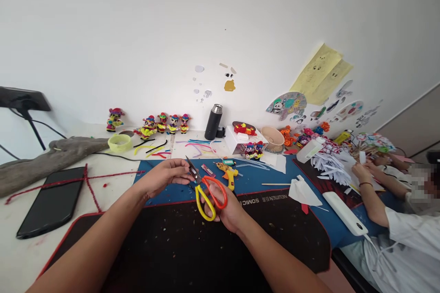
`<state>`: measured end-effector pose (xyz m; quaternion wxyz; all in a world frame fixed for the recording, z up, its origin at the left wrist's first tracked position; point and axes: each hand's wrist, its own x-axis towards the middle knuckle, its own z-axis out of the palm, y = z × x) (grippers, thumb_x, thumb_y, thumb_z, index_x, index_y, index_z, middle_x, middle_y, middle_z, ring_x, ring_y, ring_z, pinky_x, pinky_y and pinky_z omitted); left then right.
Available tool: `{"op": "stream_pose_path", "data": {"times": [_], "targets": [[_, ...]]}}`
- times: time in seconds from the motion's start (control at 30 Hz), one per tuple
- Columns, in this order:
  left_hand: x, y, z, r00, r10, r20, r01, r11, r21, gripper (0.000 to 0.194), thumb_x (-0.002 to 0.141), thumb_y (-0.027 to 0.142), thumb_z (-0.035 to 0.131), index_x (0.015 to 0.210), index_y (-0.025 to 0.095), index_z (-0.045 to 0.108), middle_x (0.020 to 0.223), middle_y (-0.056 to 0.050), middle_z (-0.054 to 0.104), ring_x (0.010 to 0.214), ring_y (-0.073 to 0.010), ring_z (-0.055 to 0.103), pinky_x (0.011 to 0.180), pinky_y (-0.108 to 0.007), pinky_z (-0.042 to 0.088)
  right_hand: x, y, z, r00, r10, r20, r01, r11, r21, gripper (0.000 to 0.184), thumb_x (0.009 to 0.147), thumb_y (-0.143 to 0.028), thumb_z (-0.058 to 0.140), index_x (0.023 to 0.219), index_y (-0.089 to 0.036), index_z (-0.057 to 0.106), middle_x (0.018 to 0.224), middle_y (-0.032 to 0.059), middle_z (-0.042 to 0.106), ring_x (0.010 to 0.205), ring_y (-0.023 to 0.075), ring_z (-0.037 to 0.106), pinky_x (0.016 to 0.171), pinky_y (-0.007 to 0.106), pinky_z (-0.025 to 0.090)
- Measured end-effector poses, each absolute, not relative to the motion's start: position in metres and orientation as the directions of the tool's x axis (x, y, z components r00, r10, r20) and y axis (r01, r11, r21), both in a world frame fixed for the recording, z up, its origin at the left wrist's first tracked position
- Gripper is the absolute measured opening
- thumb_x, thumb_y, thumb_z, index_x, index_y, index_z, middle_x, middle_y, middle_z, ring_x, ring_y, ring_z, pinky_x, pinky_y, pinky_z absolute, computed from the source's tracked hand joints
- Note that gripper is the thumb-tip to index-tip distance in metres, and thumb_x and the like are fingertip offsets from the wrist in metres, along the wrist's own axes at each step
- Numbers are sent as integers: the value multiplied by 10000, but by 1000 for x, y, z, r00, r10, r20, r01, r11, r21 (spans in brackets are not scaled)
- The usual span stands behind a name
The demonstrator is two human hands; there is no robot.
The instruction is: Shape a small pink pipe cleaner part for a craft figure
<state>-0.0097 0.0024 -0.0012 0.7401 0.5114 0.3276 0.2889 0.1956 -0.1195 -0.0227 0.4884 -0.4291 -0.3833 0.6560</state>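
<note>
A pair of scissors (212, 196) with one yellow and one orange-red handle is in my right hand (228, 208), its handles spread apart and its dark blades pointing up and left. Close to those blades, my left hand (168, 177) has its fingers curled together in a pinch. Whatever sits between its fingertips is too small to make out. Just beyond the scissors lie a yellow glue gun (229, 176) and a small pink-and-white packet (208, 170) on the blue mat (165, 187).
A black thermos (213, 122), pipe-cleaner figures (173, 123) and a yellow tape roll (120, 143) stand along the wall. Left, a dark phone (55, 206) lies under red pipe cleaners. On the right, a co-worker's hands (362, 174) are near paper strips and a white power bank (344, 213).
</note>
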Motion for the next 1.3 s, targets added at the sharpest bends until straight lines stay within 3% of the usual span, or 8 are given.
{"op": "stream_pose_path", "data": {"times": [0.13, 0.23, 0.33, 0.43, 0.7, 0.9, 1.03, 1.3], "targets": [[-7, -1, 0, 660, 730, -176, -56, 282, 958, 329, 730, 422, 903, 849, 183, 711, 993, -94, 805, 851, -216, 765, 828, -321, 610, 188, -117, -31, -295, 940, -171, -257, -251, -933, 583, 877, -659, 756, 1146, -166, 601, 698, -21, 661, 391, 86, 544, 334, 172, 268], [-6, 0, -2, 633, 760, -145, -25, 207, 978, 320, 736, 435, 881, 842, 183, 713, 984, -86, 798, 853, -217, 751, 819, -331, 606, 179, -111, -37, -328, 925, -192, -238, -278, -931, 590, 888, -605, 771, 1257, -171, 616, 707, -27, 669, 432, 111, 605, 363, 173, 333], [-11, 9, -4, 480, 875, -58, 11, 60, 998, 329, 724, 459, 857, 821, 187, 699, 893, -61, 776, 836, -232, 745, 762, -330, 598, 175, -100, -39, -319, 934, -162, -237, -244, -940, 605, 903, -609, 747, 1291, -160, 629, 721, -13, 683, 441, 123, 621, 363, 178, 355], [-19, 19, -5, 298, 954, 21, 52, -38, 998, 299, 746, 457, 808, 824, 197, 683, 900, -53, 784, 774, -209, 724, 701, -308, 576, 177, -87, -34, -326, 937, -123, -211, -199, -957, 619, 895, -594, 764, 1319, -167, 616, 765, 4, 714, 466, 133, 650, 432, 210, 461], [-29, 25, -1, 46, 982, 183, 226, -188, 956, 211, 818, 415, 686, 836, 204, 681, 818, -32, 762, 675, -174, 674, 630, -274, 519, 167, -53, -26, -445, 894, -46, -190, -145, -971, 699, 927, -739, 637, 1335, -171, 615, 851, 62, 741, 609, 198, 749, 574, 283, 568], [-35, 30, -5, -68, 968, 241, 339, -204, 918, 223, 839, 424, 656, 871, 206, 690, 757, -8, 721, 672, -179, 667, 641, -278, 499, 152, -44, -43, -465, 884, -39, -285, -191, -939, 838, 865, -850, 592, 1342, -162, 605, 810, 64, 737, 585, 194, 736, 553, 279, 562], [-35, 29, -6, -78, 951, 299, 490, -225, 842, 221, 843, 421, 635, 855, 211, 703, 745, -2, 710, 649, -172, 622, 609, -276, 463, 154, -54, -39, -450, 887, -108, -173, -205, -963, 720, 838, -711, 765, 1297, -173, 630, 782, 24, 727, 456, 140, 657, 473, 247, 522], [-28, 21, -6, -26, 941, 337, 607, -253, 753, 215, 849, 430, 648, 875, 224, 704, 738, 9, 710, 638, -172, 610, 605, -274, 456, 160, -61, -36, -393, 905, -165, -104, -222, -970, 661, 867, -739, 703, 1231, -189, 662, 713, -19, 676, 402, 97, 571, 391, 201, 435]]}}
